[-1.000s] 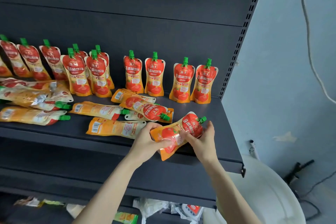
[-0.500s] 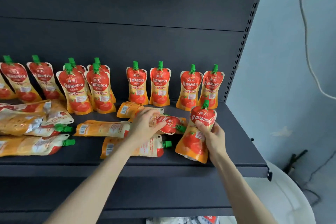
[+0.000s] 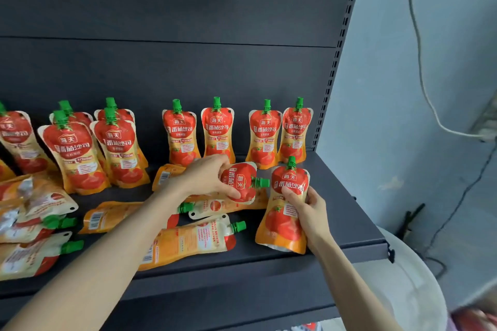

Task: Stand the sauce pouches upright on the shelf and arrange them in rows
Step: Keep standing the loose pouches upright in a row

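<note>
My right hand (image 3: 309,212) grips an orange-red sauce pouch (image 3: 282,223) with a green cap, upright near the front right of the dark shelf (image 3: 349,212). My left hand (image 3: 207,177) holds another pouch (image 3: 242,183) sideways, cap pointing right, just left of the upright one. Behind them several pouches (image 3: 266,131) stand upright in a back row against the shelf wall. More pouches (image 3: 188,242) lie flat in front of my left arm.
At the far left stand further upright pouches (image 3: 75,153), with a pile of flat ones (image 3: 29,223) below them. A perforated upright post (image 3: 333,62) ends the shelf on the right. A white round tub (image 3: 403,290) sits below right, beside a pale wall with cables.
My right hand has set its pouch upright further right on the shelf. My left hand has lifted a lying pouch off the pile and holds it sideways.
</note>
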Demonstrator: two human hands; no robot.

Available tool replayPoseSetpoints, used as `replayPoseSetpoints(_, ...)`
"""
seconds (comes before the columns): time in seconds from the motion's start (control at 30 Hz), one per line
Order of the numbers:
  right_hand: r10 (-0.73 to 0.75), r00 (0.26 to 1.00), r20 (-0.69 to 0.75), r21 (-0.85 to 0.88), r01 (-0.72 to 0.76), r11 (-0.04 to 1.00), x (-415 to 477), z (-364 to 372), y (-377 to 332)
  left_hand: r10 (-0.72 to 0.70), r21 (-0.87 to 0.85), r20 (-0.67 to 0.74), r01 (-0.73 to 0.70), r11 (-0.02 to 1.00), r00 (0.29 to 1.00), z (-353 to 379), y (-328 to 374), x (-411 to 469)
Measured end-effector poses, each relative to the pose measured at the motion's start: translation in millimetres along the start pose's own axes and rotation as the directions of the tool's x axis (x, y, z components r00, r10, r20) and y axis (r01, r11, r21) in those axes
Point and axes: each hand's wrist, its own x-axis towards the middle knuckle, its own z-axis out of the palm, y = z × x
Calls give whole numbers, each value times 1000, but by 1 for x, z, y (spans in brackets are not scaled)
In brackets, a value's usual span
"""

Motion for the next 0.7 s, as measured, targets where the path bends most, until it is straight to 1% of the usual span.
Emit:
replayPoseSetpoints(0.1, 28, 1000, -7, 76, -27, 997, 3, -6, -1, 37, -249, -157, -75, 966, 987, -7, 14, -2)
replayPoseSetpoints(0.2, -2, 1000, -14, 109, 3, 994, 14, -14, -13, 24, -482, -334, -193, 855, 942, -5, 35, 2)
replayPoseSetpoints(0.27, -62, 998, -12, 66, 62, 996, 27, -21, -29, -65, -618, -436, -246, 746, 898, 0, 54, 10)
replayPoseSetpoints(0.33, -138, 990, 23, 15, 137, 990, 44, -29, -48, -155, -719, -480, -287, 633, 863, 6, 75, 19)
replayPoseSetpoints(0.4, -204, 976, 79, -18, 206, 978, 62, -36, -63, -203, -754, -501, -310, 580, 841, 15, 90, 31)
replayPoseSetpoints(0.47, -248, 961, 122, -53, 255, 965, 80, -42, -71, -246, -746, -538, -320, 584, 806, 28, 98, 45)
replayPoseSetpoints(0.57, -267, 949, 170, -96, 286, 954, 106, -47, -73, -322, -720, -584, -291, 630, 745, 46, 100, 63)
replayPoseSetpoints(0.63, -261, 941, 214, -114, 290, 950, 120, -49, -68, -352, -705, -592, -253, 663, 725, 58, 99, 69)
replayPoseSetpoints(0.7, -229, 942, 247, -118, 264, 957, 129, -52, -57, -367, -693, -592, -221, 686, 717, 70, 95, 72)
